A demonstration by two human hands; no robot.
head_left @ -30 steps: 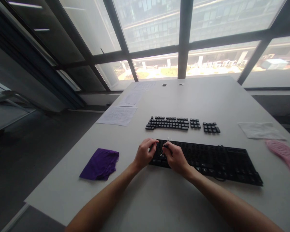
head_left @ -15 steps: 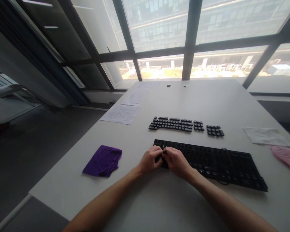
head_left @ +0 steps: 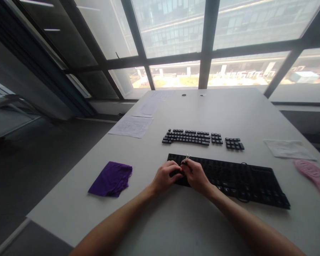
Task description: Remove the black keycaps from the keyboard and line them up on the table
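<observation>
A black keyboard base (head_left: 237, 177) with its keycaps off lies across the near middle of the white table (head_left: 192, 220). My left hand (head_left: 164, 176) rests curled on its left end, fingers closed against the frame. My right hand (head_left: 196, 176) pinches a small wire keycap puller (head_left: 186, 159) whose prongs stick up above the left end of the board. The removed black keycaps (head_left: 201, 137) are laid out in rows just beyond the keyboard.
A purple cloth (head_left: 110, 179) lies to the left near the table edge. Printed papers (head_left: 132, 126) sit at the far left. At the right are a white cloth (head_left: 288, 148) and a pink hairbrush (head_left: 313, 174). Large windows stand behind the table.
Both hands dipped toward the near left corner of the keyboard half a second ago, then shifted back up; the puller's prongs show above my right hand again.
</observation>
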